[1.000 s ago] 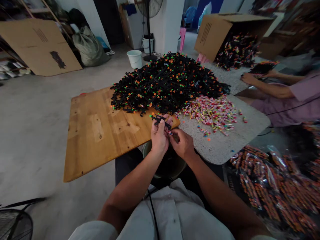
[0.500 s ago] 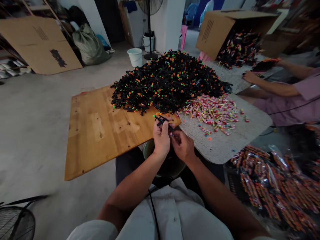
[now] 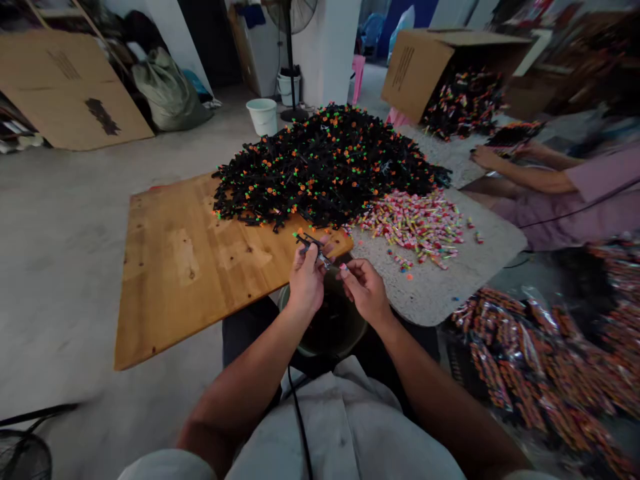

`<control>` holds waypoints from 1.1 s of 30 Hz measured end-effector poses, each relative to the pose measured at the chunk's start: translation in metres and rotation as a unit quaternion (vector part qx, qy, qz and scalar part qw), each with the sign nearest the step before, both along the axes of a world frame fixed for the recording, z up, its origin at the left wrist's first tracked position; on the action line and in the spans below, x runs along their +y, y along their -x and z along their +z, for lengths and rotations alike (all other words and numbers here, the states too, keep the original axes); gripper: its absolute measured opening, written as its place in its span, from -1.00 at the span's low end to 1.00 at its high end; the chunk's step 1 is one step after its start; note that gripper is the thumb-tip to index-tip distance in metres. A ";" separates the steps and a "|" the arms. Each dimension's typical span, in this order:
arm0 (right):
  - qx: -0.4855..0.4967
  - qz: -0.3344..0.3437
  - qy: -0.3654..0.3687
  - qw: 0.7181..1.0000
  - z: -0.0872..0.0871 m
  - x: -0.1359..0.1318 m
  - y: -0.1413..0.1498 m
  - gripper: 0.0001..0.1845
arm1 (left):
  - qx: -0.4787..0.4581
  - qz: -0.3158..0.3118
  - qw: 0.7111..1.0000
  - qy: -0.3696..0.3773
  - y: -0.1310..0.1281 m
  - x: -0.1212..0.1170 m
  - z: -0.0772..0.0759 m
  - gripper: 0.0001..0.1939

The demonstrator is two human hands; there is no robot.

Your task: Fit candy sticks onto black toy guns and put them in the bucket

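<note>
My left hand (image 3: 306, 283) is closed around black plastic toy guns (image 3: 311, 240) with green and orange tips, held above the front edge of the wooden board. Close beside it, my right hand (image 3: 367, 287) pinches a small pink-and-white candy tube (image 3: 343, 267) between thumb and fingertips. A small gap shows between the tube and the toy guns. Beyond both hands rises a large pile of black toy guns (image 3: 325, 167). To its right lies a spread of pink, white and yellow candy tubes (image 3: 415, 223).
A wooden board (image 3: 165, 280) and a grey speckled tabletop (image 3: 480, 267) meet before me. Below my hands stands a dark bucket (image 3: 333, 333). Bagged toys (image 3: 530, 360) cover the right floor. Another person's hand (image 3: 487, 159) works beside an open carton (image 3: 415, 70).
My right hand has drawn slightly away from my left, and the candy tube in its fingertips now shows apart from the toy guns. The view has shifted a little.
</note>
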State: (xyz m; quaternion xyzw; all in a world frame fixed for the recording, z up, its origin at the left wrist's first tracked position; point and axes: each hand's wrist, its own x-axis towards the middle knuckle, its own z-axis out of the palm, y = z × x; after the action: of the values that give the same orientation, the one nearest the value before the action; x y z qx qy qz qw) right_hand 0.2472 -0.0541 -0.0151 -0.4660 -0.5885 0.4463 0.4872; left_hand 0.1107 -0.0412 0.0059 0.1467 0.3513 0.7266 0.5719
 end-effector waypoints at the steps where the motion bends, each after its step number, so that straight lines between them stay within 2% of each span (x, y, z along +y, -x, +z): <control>1: 0.033 0.006 0.020 0.999 -0.003 -0.002 0.005 -0.65 | 0.004 -0.019 1.000 -0.002 0.000 -0.001 0.003 -0.63; 4: 0.081 0.017 0.037 0.996 -0.010 -0.006 0.019 -0.61 | 0.014 -0.048 0.999 0.007 -0.005 -0.009 0.003 -0.53; 7: 0.088 0.008 0.041 0.995 -0.011 -0.003 0.023 -0.59 | 0.064 -0.086 0.994 0.023 -0.007 -0.016 -0.010 -0.51; 9: 0.080 0.009 0.044 0.996 -0.008 -0.001 0.018 -0.61 | 0.172 -0.062 0.983 0.010 0.000 -0.020 -0.019 -0.54; 10: 0.069 0.012 0.041 0.997 -0.006 0.000 0.014 -0.64 | 0.257 -0.019 0.966 -0.010 0.006 -0.022 -0.021 -0.54; 11: 0.052 0.015 0.033 0.998 -0.004 0.001 0.009 -0.66 | 0.359 0.034 0.932 -0.041 0.013 -0.024 -0.022 -0.52; 12: 0.031 0.017 0.021 0.999 -0.001 0.002 0.005 -0.68 | 0.467 0.081 0.877 -0.084 0.022 -0.026 -0.021 -0.49; 13: 0.010 0.022 0.009 1.000 0.002 0.002 0.001 -0.70 | 0.572 0.106 0.802 -0.135 0.031 -0.028 -0.018 -0.45; 14: -0.006 0.031 0.000 0.999 0.004 0.002 -0.002 -0.71 | 0.663 0.095 0.718 -0.189 0.039 -0.029 -0.014 -0.43; 16: -0.007 0.055 0.002 0.998 0.009 0.000 -0.003 -0.73 | 0.783 0.021 0.559 -0.273 0.051 -0.030 -0.005 -0.44; 17: 0.008 0.065 0.015 0.998 0.011 -0.001 -0.003 -0.72 | 0.813 -0.017 0.500 -0.298 0.055 -0.028 -0.002 -0.45; 18: 0.029 0.073 0.035 0.996 0.012 -0.001 -0.001 -0.71 | 0.829 -0.049 0.460 -0.313 0.058 -0.026 0.000 -0.47; 19: 0.049 0.079 0.057 0.994 0.012 -0.002 0.001 -0.69 | 0.836 -0.076 0.439 -0.320 0.061 -0.024 0.001 -0.48; 21: 0.075 0.083 0.100 0.989 0.013 -0.001 0.003 -0.66 | 0.832 -0.125 0.438 -0.317 0.065 -0.020 0.000 -0.52; 23: 0.088 0.082 0.128 0.984 0.013 0.000 0.003 -0.64 | 0.809 -0.183 0.474 -0.295 0.068 -0.018 -0.002 -0.57; 26: 0.143 0.069 0.174 0.972 0.016 0.004 -0.002 -0.63 | 0.743 -0.277 0.567 -0.222 0.071 -0.023 -0.002 -0.61; 30: 0.239 0.120 0.293 0.918 0.024 0.004 -0.007 -0.56 | 0.577 -0.396 0.703 -0.129 0.067 -0.029 -0.001 -0.52; 33: 0.281 0.166 0.351 0.878 0.030 0.002 -0.007 -0.51 | 0.503 -0.402 0.755 -0.121 0.065 -0.026 -0.002 -0.52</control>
State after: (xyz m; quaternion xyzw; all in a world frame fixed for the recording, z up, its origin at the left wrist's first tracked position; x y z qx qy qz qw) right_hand 0.2547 -0.0525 0.0146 -0.3571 -0.3003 0.8098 0.3557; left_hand 0.0457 -0.0674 0.0044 0.6868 0.4059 0.2876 0.5299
